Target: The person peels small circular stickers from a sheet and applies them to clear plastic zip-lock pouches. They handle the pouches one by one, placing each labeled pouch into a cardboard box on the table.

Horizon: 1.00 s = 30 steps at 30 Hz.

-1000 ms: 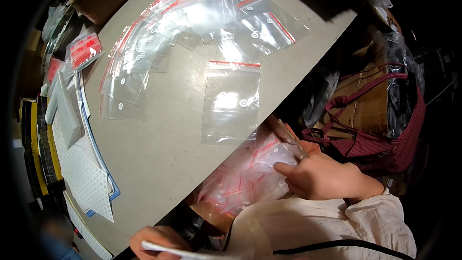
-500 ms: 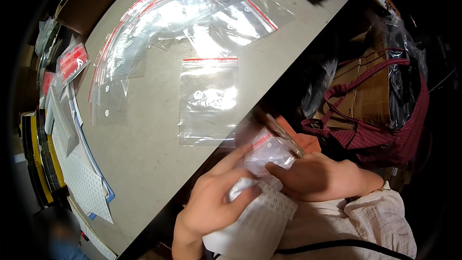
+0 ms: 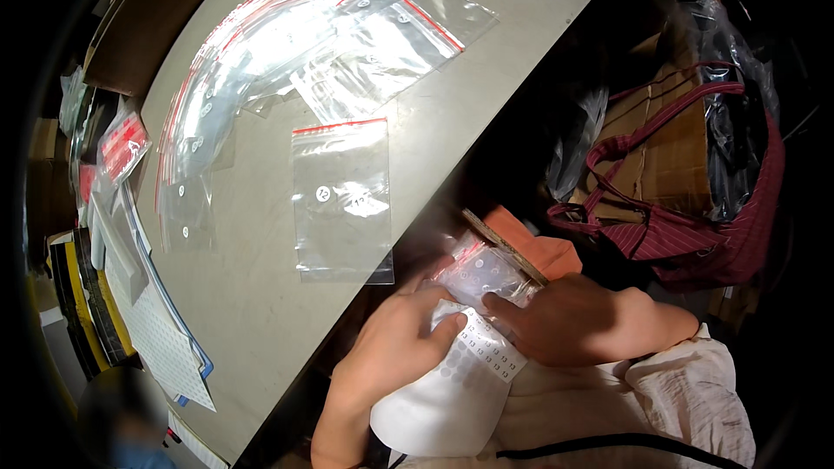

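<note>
My left hand point(image 3: 382, 352) is closed on a white label sheet point(image 3: 439, 408), thumb on top near printed rows of round labels. Its other fingers reach behind the sheet towards a stack of clear zip bags point(image 3: 478, 274) with red seal lines, and their tips are hard to see. My right hand point(image 3: 578, 321) grips these bags from the right, thumb lying on their face. Off the table's edge, a single clear zip bag point(image 3: 343, 239) lies partly overhanging, with a round label on it. Beyond it, many overlapping zip bags point(image 3: 204, 126) are fanned in an arc.
The grey table point(image 3: 252, 321) has a slanted edge before me. Paper sheets point(image 3: 165, 339) and a red-and-clear packet point(image 3: 122, 148) line its left side. At right are a maroon striped bag point(image 3: 695, 247), a cardboard box point(image 3: 665, 165) and an orange item point(image 3: 539, 239).
The label sheet has flattened and turned, so its label rows show more plainly. My left hand has shifted slightly, while the right stays on the bags. The whole view has swung a little.
</note>
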Motion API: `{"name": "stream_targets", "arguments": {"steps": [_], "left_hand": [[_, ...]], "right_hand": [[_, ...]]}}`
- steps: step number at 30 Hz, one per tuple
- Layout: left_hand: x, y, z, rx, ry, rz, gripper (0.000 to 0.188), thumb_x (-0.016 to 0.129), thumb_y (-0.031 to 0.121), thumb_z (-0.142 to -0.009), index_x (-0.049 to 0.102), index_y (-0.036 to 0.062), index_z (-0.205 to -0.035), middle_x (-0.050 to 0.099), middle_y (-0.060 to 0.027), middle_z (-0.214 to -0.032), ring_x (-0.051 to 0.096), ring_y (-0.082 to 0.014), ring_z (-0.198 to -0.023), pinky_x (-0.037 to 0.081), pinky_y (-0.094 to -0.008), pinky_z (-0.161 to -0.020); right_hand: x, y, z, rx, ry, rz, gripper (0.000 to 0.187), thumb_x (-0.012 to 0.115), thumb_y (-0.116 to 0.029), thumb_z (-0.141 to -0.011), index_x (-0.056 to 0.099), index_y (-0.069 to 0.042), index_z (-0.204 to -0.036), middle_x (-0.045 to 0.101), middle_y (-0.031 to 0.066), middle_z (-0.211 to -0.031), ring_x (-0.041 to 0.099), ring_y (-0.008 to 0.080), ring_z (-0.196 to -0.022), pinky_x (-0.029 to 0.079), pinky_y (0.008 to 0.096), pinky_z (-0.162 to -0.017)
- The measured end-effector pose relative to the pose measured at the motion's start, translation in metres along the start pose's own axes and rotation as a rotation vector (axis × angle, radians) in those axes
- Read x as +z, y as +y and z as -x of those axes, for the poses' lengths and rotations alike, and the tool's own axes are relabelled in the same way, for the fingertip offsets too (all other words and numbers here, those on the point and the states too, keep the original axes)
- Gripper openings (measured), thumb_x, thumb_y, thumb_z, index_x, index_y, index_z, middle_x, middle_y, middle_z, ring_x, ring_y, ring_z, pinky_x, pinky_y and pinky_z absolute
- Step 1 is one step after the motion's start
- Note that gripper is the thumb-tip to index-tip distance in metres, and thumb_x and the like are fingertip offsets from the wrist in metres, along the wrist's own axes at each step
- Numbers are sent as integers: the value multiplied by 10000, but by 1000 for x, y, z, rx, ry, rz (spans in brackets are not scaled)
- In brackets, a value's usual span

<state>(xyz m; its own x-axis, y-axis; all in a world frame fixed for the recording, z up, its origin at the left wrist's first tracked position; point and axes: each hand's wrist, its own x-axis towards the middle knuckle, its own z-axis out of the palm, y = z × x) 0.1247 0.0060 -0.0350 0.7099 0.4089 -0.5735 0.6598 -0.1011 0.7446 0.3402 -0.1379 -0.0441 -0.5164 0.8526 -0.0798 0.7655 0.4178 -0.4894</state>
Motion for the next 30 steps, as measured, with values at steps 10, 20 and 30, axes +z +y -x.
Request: {"name": "stream_targets", "arguments": {"steps": [10, 20, 30], "left_hand": [[2, -11, 25, 39, 125, 24, 229, 717, 215, -918, 705, 22, -1040, 660, -145, -1313, 653, -251, -665, 521, -355, -672], [4, -17, 38, 361, 190, -73, 148, 781, 84, -817, 702, 26, -927, 702, -66, -1237, 608, -252, -785, 500, -358, -772], [2, -5, 60, 426, 90, -27, 247, 813, 17, -734, 709, 33, -957, 674, -49, -1270, 565, -283, -989, 464, -364, -878]], "right_hand": [[-37, 24, -11, 200, -37, -220, 152, 641, -139, -889, 620, -85, -1030, 619, 102, -774, 658, 293, -729, 524, 391, -605], [-29, 9, -42, 241, -147, -139, 169, 641, -161, -895, 627, -88, -1047, 627, 115, -632, 666, 355, -613, 547, 418, -612], [-58, 7, -23, 312, -130, -248, 251, 721, -121, -816, 740, -72, -1061, 678, 136, -704, 674, 346, -614, 549, 412, -571]]}}
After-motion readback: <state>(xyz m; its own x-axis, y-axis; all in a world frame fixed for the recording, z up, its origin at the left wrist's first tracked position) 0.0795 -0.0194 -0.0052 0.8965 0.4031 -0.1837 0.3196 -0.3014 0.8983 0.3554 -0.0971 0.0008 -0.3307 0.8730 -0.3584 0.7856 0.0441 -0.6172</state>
